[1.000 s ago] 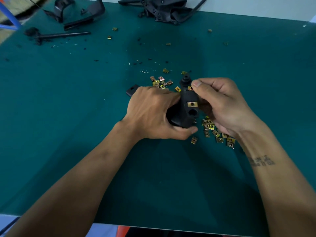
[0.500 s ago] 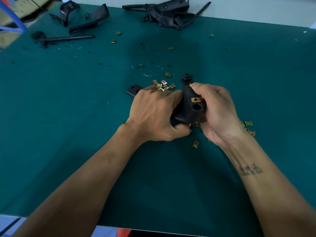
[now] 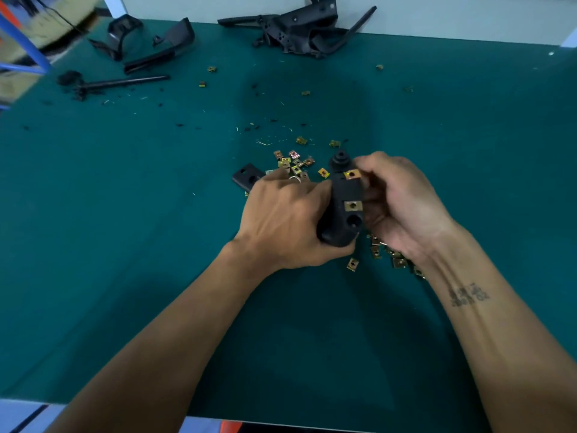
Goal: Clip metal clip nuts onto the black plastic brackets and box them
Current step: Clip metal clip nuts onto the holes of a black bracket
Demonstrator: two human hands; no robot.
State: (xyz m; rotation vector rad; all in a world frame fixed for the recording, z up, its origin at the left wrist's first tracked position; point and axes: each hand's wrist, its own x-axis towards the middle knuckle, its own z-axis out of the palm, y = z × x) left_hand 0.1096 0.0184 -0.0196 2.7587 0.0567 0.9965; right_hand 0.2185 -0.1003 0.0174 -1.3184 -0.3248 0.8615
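A: Head view: your left hand grips the bracket above the mat; your right hand pinches a clip nut at its top edge. One nut looks seated.

B: Next?

A: Likely press it home. Forearm tattoo unreadable.

Dim, bluish overhead light; soft shadow across the green table; blurred upper-left corner; wide-angle bending at edges.

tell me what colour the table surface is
Dark teal green table surface, seen in the head view.
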